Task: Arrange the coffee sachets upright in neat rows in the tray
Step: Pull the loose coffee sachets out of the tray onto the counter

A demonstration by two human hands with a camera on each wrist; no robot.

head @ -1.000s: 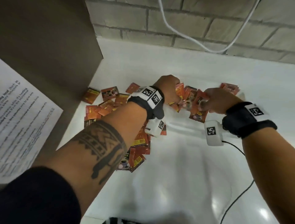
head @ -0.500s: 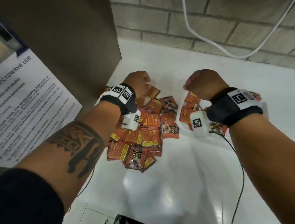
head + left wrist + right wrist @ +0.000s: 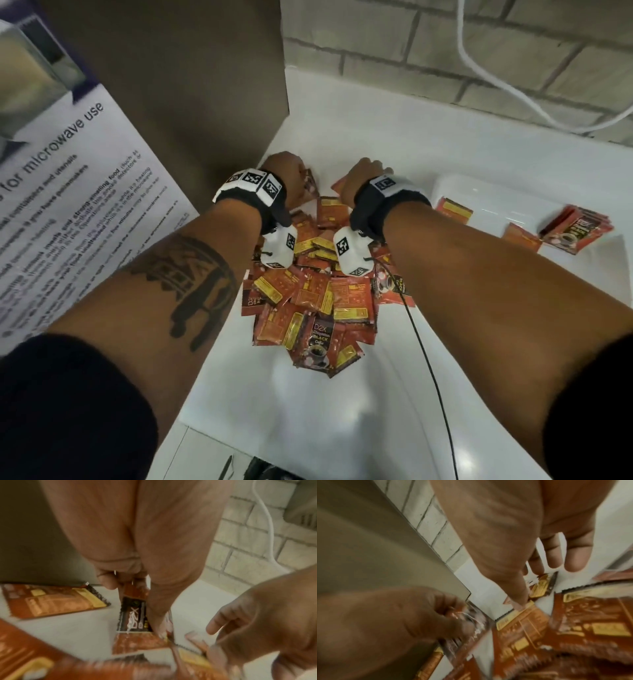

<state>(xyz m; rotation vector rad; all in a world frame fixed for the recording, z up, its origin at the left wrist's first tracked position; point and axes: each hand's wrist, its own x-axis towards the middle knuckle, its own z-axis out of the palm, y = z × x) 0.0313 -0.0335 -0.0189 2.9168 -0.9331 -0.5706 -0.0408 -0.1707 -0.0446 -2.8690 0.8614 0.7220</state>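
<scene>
A: Paper, far left: printed microwave-use notice [image 3: 68, 192], beside a brown cabinet panel [image 3: 171, 85]. Not task stock.

B: Next along?

A: Left hand [image 3: 284, 174], at the far edge of the heap. Thumb and fingers pinched on one D2X coffee sachet [image 3: 133, 615], gripped near its top edge, lower end down on the white counter [image 3: 308, 428].

B: Main stock?

A: Loose pile of coffee sachets [image 3: 318, 301], red and orange foil, lying flat and overlapped on the counter between both forearms. None upright.

B: Handling notes?

A: Judged light, thin, floppy, glossy, so likely slippery against each other. Best taken by a crimped serrated edge, or several squared together into a block; single ones unlikely to stand unsupported.

B: Right hand [image 3: 363, 178]?

A: Fingers loosely spread, nothing gripped; index fingertip [image 3: 519, 601] pressing on the corner of a flat sachet.

B: Destination?

A: White tray [image 3: 479, 185], right of the hands. Contents: small stack of sachets [image 3: 579, 229] lying or leaning at its right end, cannot tell which, plus loose ones lying flat [image 3: 454, 209]. No neat row visible.

B: Remaining?

A: Most of the job, by estimate.
</scene>
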